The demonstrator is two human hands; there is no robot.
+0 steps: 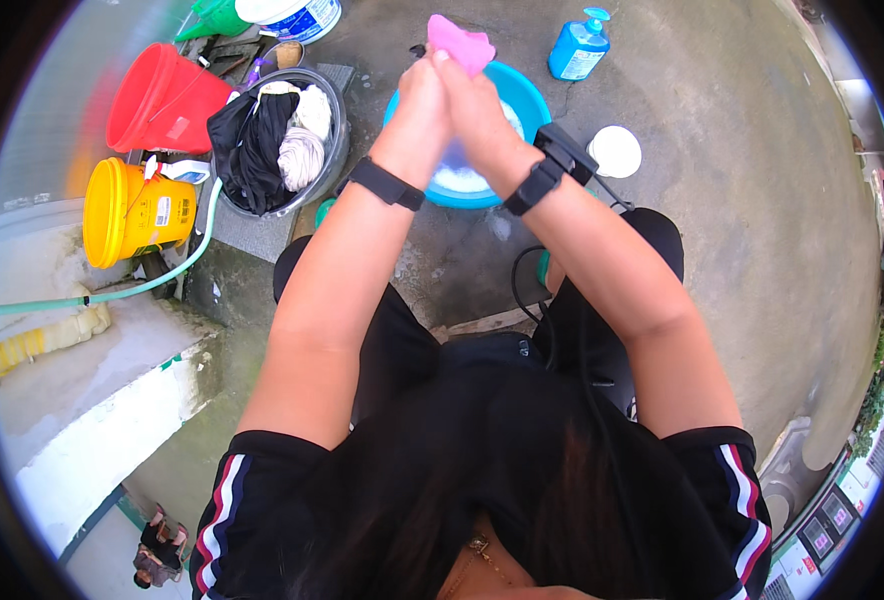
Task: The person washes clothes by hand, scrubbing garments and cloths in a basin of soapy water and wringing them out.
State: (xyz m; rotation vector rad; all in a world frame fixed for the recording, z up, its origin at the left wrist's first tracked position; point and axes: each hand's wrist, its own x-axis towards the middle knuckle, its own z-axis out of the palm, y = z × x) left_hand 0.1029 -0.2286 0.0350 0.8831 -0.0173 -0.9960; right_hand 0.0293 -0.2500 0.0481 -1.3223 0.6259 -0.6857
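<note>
My left hand [423, 108] and my right hand [474, 108] are pressed together over a blue basin [530, 92]. Both are closed around a pink cloth [459, 44], whose bunched end sticks out beyond my fingers. The part inside my grip is hidden. White suds [460, 180] show in the basin below my wrists. A blue pump bottle [578, 50] stands on the ground beyond the basin to the right. Nearer, at the basin's right side, is a round white tub or lid [616, 151].
At left, a dark tub [337, 150] holds black and pale clothes [262, 130]. Beside it are a red bucket [152, 100], a yellow bucket [132, 215] and a spray bottle [177, 170]. A pale green hose [152, 285] runs past them. A person [160, 550] appears at lower left.
</note>
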